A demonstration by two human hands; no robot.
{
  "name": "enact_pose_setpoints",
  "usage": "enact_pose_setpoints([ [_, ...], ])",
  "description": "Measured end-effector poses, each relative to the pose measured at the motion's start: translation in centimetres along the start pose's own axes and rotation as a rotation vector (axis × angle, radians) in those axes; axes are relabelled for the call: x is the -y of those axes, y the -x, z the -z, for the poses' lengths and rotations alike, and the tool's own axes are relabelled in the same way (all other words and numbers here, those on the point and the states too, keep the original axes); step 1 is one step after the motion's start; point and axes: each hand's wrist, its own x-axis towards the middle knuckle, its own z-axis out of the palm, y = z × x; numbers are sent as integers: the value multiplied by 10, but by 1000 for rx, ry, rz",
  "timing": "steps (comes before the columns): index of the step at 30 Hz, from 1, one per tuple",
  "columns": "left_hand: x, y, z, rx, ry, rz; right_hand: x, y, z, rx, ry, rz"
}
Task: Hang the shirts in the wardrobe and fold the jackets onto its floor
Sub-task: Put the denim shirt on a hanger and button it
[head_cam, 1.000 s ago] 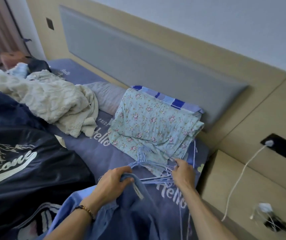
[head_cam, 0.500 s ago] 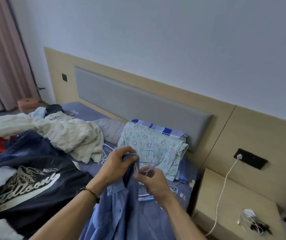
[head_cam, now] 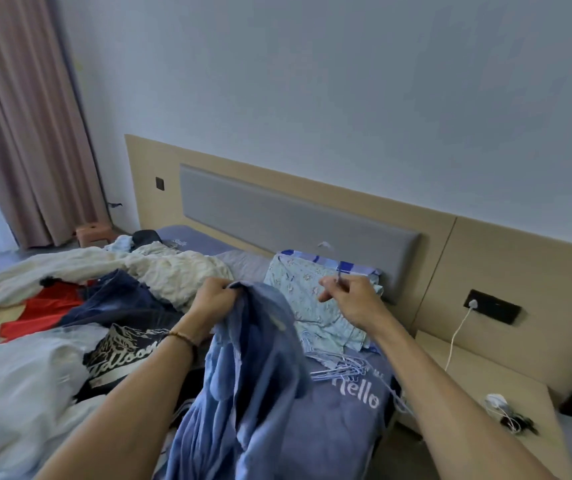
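My left hand [head_cam: 213,299] grips the collar of a blue shirt [head_cam: 253,375] and holds it up above the bed; the shirt hangs down between my arms. To its right, my right hand [head_cam: 350,299] pinches the thin hook of a light blue wire hanger [head_cam: 339,276], most of which is hidden. A bundle of several more blue hangers [head_cam: 338,367] lies on the blue bedsheet [head_cam: 346,427] below. A dark jacket with white lettering [head_cam: 125,355] lies on the bed at the left.
Folded floral cloth [head_cam: 305,289] lies against the grey headboard [head_cam: 277,216]. A cream blanket [head_cam: 173,271] and red cloth [head_cam: 45,303] are piled at the left. A wooden nightstand [head_cam: 478,375] with a white charger cable [head_cam: 454,341] stands at the right.
Both hands have risen from the bedsheet, lifting the blue shirt. My right hand has left the hanger bundle and moved apart from the left, now pinching one hanger hook.
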Motion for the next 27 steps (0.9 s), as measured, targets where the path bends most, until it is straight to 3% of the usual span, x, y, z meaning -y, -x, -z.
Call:
enact_pose_setpoints([
  [3,9,8,3,14,-42,113,11,11,7,56,69,15],
  [8,19,34,10,-108,-188,242,20,42,0,190,179,16],
  [13,16,46,27,-137,-281,266,31,71,3,129,122,13],
  [17,16,54,38,-143,-304,277,35,79,13,204,78,-3],
  [20,1,58,32,-77,-288,158,34,76,2,239,94,18],
  [24,-40,66,18,57,-309,-183,42,70,-34,192,45,51],
  [27,-53,70,20,-42,-445,-513,55,66,-54,149,-142,20],
])
